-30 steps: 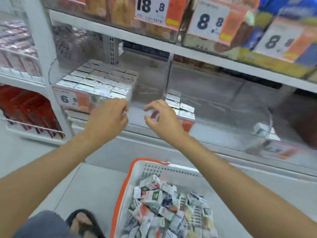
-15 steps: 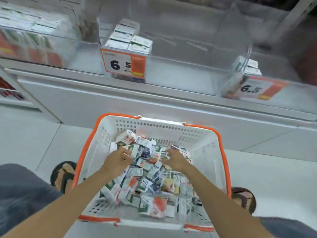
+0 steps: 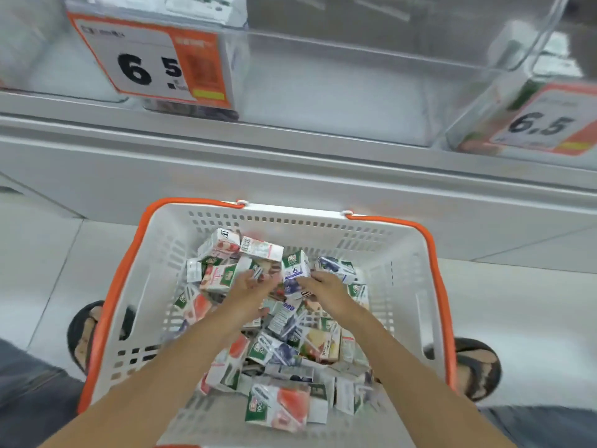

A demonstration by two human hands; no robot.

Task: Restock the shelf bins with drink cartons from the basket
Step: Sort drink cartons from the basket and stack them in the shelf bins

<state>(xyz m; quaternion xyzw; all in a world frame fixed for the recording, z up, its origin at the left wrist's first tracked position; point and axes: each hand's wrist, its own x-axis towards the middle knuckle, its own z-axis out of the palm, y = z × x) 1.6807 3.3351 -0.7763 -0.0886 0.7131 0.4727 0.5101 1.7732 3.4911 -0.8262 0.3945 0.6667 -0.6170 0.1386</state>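
Basket (image 3: 400, 253): white, orange rim, on the floor below the shelf bins (image 3: 339, 92). Contents: loose heap of drink cartons (image 3: 277, 349).
Left hand (image 3: 250, 286): down among the cartons, grip cannot be told.
Right hand (image 3: 323, 291): fingertips touching a blue carton (image 3: 294, 273), grip unclear.

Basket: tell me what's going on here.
A person stands over a white basket on the floor, with both hands in its loose pile of cartons. The left hand lies on cartons mid-pile, and the right hand touches a blue carton. Whether either hand grips one is unclear, and nothing is lifted yet. The clear bin above, right of the 6.5 tag, shows no cartons in its visible part.
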